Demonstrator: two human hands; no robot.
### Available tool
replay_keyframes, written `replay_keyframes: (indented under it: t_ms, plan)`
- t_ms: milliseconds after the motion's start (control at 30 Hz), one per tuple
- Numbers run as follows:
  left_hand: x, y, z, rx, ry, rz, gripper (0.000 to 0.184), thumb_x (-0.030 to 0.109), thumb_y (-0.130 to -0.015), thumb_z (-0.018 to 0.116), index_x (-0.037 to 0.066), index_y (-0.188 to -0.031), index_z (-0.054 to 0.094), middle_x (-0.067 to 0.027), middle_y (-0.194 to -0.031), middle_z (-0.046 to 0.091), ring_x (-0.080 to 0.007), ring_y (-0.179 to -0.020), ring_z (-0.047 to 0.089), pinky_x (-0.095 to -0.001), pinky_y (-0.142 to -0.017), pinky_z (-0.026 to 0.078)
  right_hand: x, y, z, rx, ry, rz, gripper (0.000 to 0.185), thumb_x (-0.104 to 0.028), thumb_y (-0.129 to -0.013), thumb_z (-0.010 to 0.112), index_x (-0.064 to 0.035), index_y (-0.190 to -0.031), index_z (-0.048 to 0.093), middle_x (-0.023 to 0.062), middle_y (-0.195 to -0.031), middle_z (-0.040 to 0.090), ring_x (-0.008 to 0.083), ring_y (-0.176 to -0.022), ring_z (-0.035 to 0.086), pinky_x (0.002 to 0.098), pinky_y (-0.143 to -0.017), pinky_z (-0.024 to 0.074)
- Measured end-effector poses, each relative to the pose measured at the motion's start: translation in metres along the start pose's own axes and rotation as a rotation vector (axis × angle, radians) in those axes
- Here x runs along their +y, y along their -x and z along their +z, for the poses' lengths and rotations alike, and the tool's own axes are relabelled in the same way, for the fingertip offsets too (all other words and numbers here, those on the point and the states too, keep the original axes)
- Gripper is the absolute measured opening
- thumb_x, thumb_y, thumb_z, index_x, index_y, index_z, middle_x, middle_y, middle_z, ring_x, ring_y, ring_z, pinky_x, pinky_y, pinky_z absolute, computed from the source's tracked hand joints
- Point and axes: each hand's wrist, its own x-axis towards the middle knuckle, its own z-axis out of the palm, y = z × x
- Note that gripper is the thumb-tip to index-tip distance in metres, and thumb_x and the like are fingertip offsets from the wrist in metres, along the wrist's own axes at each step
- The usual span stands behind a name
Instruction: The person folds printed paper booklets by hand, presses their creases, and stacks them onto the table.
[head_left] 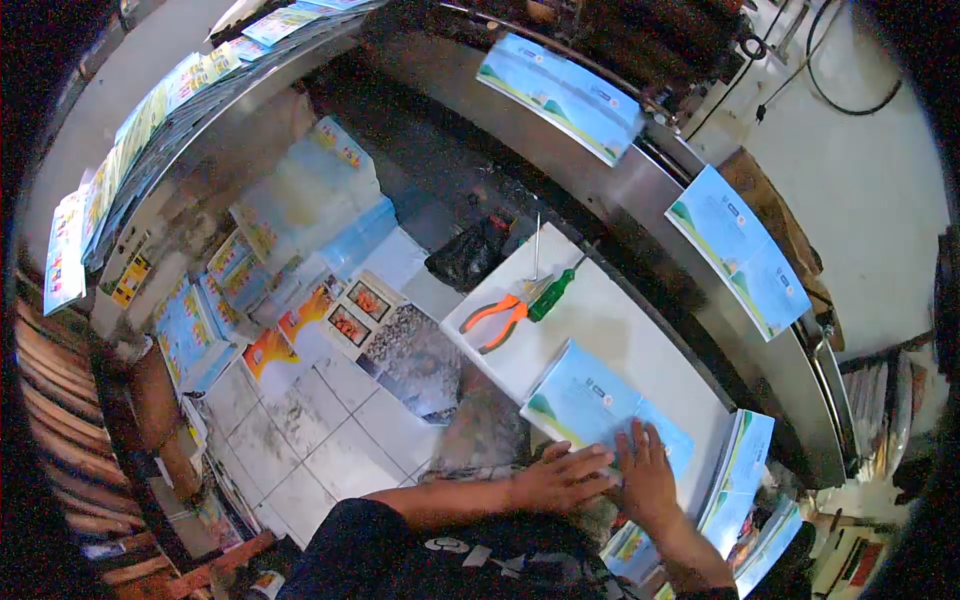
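Observation:
On the white tabletop (540, 350) lies a light blue printed booklet cover (590, 392) with a green landscape along one edge. My right hand (648, 470) rests flat on its near edge, fingers stretched out and a little apart. Beside it my left hand (565, 480) reaches in from the left, its extended fingertips meeting the right hand at the same edge. Farther up the tabletop are orange-handled pliers (497, 318) and a green-handled screwdriver (553, 294).
More blue covers (738, 250) hang over the metal rail at the right, with another printed sheet (562, 95) farther along. Stacked prints (748, 470) stand by my right arm. Piles of prints (190, 335) cover part of the tiled floor (310, 440). A black bag (468, 255) sits behind the tabletop.

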Motion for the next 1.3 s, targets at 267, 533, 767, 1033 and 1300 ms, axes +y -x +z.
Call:
replay_keyframes:
  t_ms: [267,533,767,1033,1300]
  plan:
    - [0.008,-0.009,-0.003,-0.241,-0.079,-0.088,0.052,0.038,-0.086,0.060,0.017,-0.133,0.049,-0.0072,-0.142,0.044,-0.0204,-0.133,0.039,-0.0430,-0.107,0.021,0.075,-0.017,-0.075,-0.328,-0.689,0.240,0.039,-0.018,-0.081,0.064,0.0008,-0.115,0.060,0.0220,-0.100,0.065,0.0385,-0.094,0.063,0.0424,-0.087,0.0488]
    - [-0.007,-0.002,0.006,-0.389,-0.271,-0.060,0.057,0.032,-0.084,0.054,0.016,-0.138,0.043,-0.0069,-0.147,0.038,-0.0202,-0.135,0.036,-0.0415,-0.104,0.025,0.152,-0.080,-0.016,-0.139,-0.413,0.285,0.045,-0.034,-0.088,0.059,-0.0014,-0.119,0.060,0.0228,-0.115,0.062,0.0403,-0.106,0.059,0.0455,-0.093,0.0466]
    - [-0.013,0.005,0.009,-0.351,-0.247,-0.036,0.060,0.033,-0.086,0.054,0.015,-0.142,0.040,-0.0083,-0.153,0.031,-0.0231,-0.141,0.028,-0.0436,-0.109,0.016,0.239,0.000,-0.118,0.482,-0.186,0.704,0.038,-0.014,-0.090,0.052,-0.0087,-0.127,0.057,0.0187,-0.118,0.062,0.0360,-0.107,0.061,0.0446,-0.087,0.0504]
    - [-0.012,0.003,0.003,-0.335,-0.128,-0.062,0.060,0.034,-0.089,0.052,0.015,-0.144,0.037,-0.0093,-0.153,0.030,-0.0249,-0.141,0.028,-0.0458,-0.108,0.019,0.239,-0.106,-0.121,0.819,0.282,0.567,0.047,0.001,-0.083,0.050,-0.0130,-0.127,0.058,0.0130,-0.126,0.058,0.0330,-0.112,0.057,0.0403,-0.096,0.0452]
    - [-0.011,0.004,-0.007,-0.264,0.088,-0.060,0.061,0.023,-0.084,0.056,0.019,-0.142,0.039,-0.0081,-0.151,0.033,-0.0238,-0.139,0.032,-0.0442,-0.102,0.031,0.103,-0.066,-0.041,0.076,-0.379,0.428,0.062,-0.033,-0.081,0.069,-0.0065,-0.133,0.048,0.0224,-0.135,0.049,0.0397,-0.120,0.050,0.0462,-0.099,0.0430]
